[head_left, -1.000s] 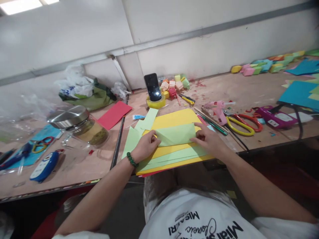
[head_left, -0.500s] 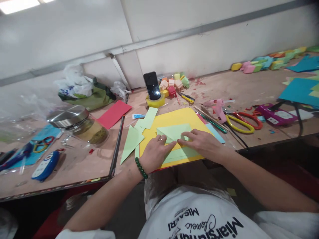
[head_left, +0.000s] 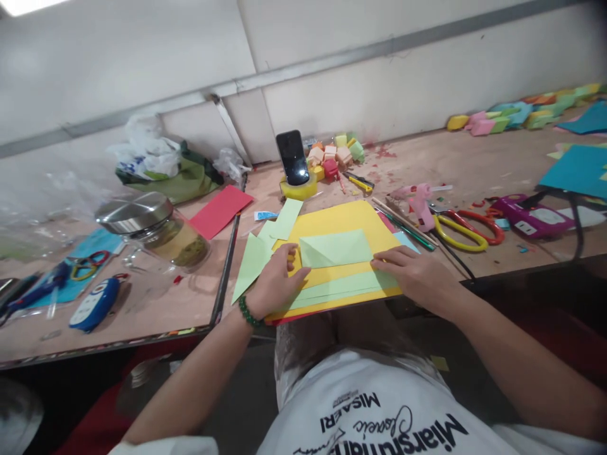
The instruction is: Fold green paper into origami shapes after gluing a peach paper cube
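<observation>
A folded light green paper point(head_left: 336, 248) lies on a stack of yellow sheets point(head_left: 339, 218) at the near table edge. My left hand point(head_left: 275, 284), with a green bead bracelet on its wrist, presses the left end of the fold with curled fingers. My right hand point(head_left: 415, 275) lies flat with its fingertips on the right end of the green paper. More green sheets point(head_left: 341, 287) show under the fold, between both hands. Loose green offcuts point(head_left: 251, 259) lie just left of the stack.
A phone point(head_left: 293, 158) stands in a yellow tape roll point(head_left: 298, 188) behind the stack, beside small paper cubes point(head_left: 336, 155). Right of the stack lie a pink glue gun point(head_left: 417, 202), scissors point(head_left: 467, 229) and a purple tool point(head_left: 531, 218). On the left stand a glass jar point(head_left: 156, 230) and red paper point(head_left: 220, 210).
Both hands slid apart from the middle of the fold to its two ends. The folded green paper now lies flatter and fully in view.
</observation>
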Demonstrator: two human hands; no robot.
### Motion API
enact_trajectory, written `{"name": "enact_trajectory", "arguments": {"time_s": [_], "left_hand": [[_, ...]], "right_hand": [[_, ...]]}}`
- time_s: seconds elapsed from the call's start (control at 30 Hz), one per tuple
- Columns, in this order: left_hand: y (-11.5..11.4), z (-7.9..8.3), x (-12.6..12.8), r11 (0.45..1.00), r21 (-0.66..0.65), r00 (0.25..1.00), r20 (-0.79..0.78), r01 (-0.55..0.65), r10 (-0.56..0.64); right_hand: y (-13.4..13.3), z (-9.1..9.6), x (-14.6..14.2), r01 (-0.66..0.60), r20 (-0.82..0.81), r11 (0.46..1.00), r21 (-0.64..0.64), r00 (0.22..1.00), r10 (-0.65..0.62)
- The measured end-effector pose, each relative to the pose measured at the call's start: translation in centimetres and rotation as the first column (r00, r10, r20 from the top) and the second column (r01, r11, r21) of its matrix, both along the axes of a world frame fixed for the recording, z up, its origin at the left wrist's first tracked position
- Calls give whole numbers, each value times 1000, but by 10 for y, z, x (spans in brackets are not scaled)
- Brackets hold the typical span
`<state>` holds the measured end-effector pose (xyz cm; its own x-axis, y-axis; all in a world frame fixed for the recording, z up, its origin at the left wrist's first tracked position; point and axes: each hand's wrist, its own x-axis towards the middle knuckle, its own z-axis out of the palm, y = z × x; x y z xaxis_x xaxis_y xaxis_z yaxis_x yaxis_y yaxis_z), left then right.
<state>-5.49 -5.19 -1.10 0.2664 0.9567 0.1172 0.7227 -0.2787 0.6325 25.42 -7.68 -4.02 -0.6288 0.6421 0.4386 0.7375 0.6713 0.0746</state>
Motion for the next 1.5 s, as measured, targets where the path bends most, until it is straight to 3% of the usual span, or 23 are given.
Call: {"name": "enact_trajectory", "arguments": {"time_s": [0.1,0.17,0.23,0.3,0.33,0.4,0.43,0.47,0.53,0.6,0.77,1.0,1.1,1.2,1.37,1.5], "left_hand": [[18,2,10,981,-182,979,177,-67,99],[23,5,14,979,-198,967,240,-37,85],[18,9,16,997,-75,978,206,-5,21],[4,14,19,979,199,997,38,52,-60],[-7,17,22,921,370,992,-79,121,-98],[-30,22,30,704,626,932,-331,335,-150],[-41,25,35,581,689,886,-445,433,-132],[-50,26,41,501,708,846,-524,499,-101],[-63,26,50,462,686,795,-603,562,-71],[-66,23,53,502,648,778,-623,573,-83],[-51,22,37,686,511,784,-605,518,-140],[-19,22,16,851,204,760,-580,484,-294],[-6,12,9,880,158,816,-475,447,-329],[4,5,3,884,148,853,-373,444,-366],[3,8,2,879,131,877,-224,459,-425],[0,10,6,935,16,935,-9,356,-355]], "right_hand": [[0,-8,-1,19,-17,999,26,1000,-19],[1,-11,-1,24,-31,999,30,999,-23],[1,-10,-3,34,-69,998,51,997,-31],[-3,-5,-8,63,-163,990,123,986,-43],[-6,0,-13,88,-219,980,178,974,-48],[-14,10,-23,141,-301,946,291,952,-49],[-18,15,-29,152,-303,928,340,952,-45],[-22,20,-34,143,-282,918,369,959,-36],[-26,24,-42,83,-218,920,383,976,2],[-24,22,-45,19,-183,935,355,982,50],[-12,2,-35,-63,-248,975,214,962,117],[-16,-3,-29,-80,-367,994,-75,929,48],[-18,2,-29,-79,-378,985,-157,926,14],[-19,4,-31,-57,-370,985,-160,929,-6],[-21,0,-34,-17,-376,990,-137,926,-36],[-20,-2,-32,-15,-480,982,-186,874,-77]]}}
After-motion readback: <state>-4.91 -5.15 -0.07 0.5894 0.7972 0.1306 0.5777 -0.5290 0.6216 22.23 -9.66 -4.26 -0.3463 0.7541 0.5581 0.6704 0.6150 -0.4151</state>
